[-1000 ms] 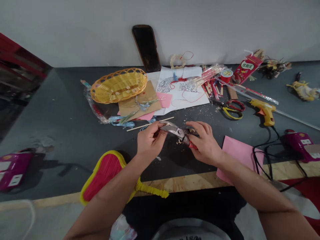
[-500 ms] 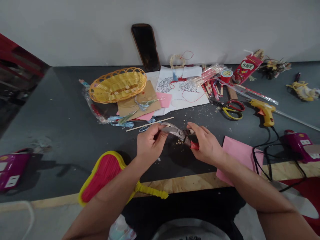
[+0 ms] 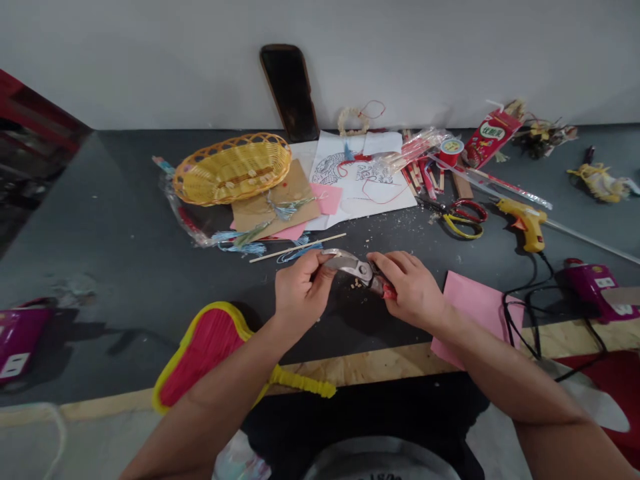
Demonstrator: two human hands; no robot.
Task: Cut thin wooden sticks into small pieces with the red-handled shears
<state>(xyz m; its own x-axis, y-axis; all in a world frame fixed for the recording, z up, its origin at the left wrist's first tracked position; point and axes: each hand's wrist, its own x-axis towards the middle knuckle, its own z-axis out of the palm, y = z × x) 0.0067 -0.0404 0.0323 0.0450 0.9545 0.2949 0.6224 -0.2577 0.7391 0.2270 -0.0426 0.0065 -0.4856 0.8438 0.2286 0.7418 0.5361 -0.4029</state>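
My right hand (image 3: pixel 413 285) is wrapped round the red handles of metal cutters (image 3: pixel 361 269), whose curved jaws point left. My left hand (image 3: pixel 303 285) is pinched at the jaw tips; what its fingers hold is too small to make out. Small light-coloured bits (image 3: pixel 356 284) lie on the dark table just below the cutters. Beyond my left hand is a thin pale stick (image 3: pixel 300 247), resting across blue tassels. A red paddle shape with a yellow rim (image 3: pixel 205 353) lies partly under my left forearm.
A yellow woven basket (image 3: pixel 233 170) stands on brown paper at the back left. A phone (image 3: pixel 290 92) leans on the wall. Scissors (image 3: pixel 464 219), a yellow glue gun (image 3: pixel 524 223) and pink paper (image 3: pixel 475 313) with a black cable are on the right.
The fingers of my right hand have closed further round the cutter handles, which are nearer together. My left hand stays at the jaws.
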